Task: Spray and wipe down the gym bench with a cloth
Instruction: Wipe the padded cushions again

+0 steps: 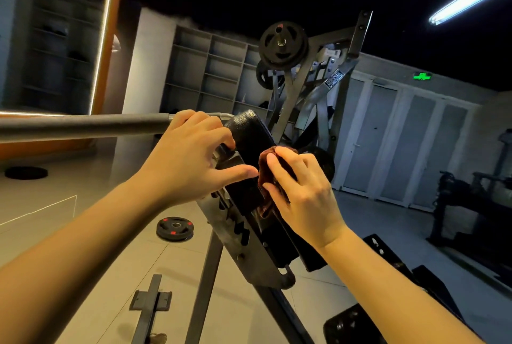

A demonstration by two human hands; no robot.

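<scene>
A grey foam-sleeved steel bar [83,124] runs in from far left, level with the hands. The person's left hand [191,160] has its fingers curled round the upper left edge of the black vinyl bench pad [249,127], thumb stretched toward its face; it appears to steady the tilted pad. A notched grey steel bracket [235,232] sits beneath. A dark red cloth [264,159] is bunched against the pad's right side, gripped by the right hand [302,191], fingers bent over it. No spray bottle in view.

Step judged: wiping, mid-pad; spraying probably done. Next move calls for firm pressure through the cloth and a stroke along the pad toward its lower end, with the left hand bracing.
</scene>
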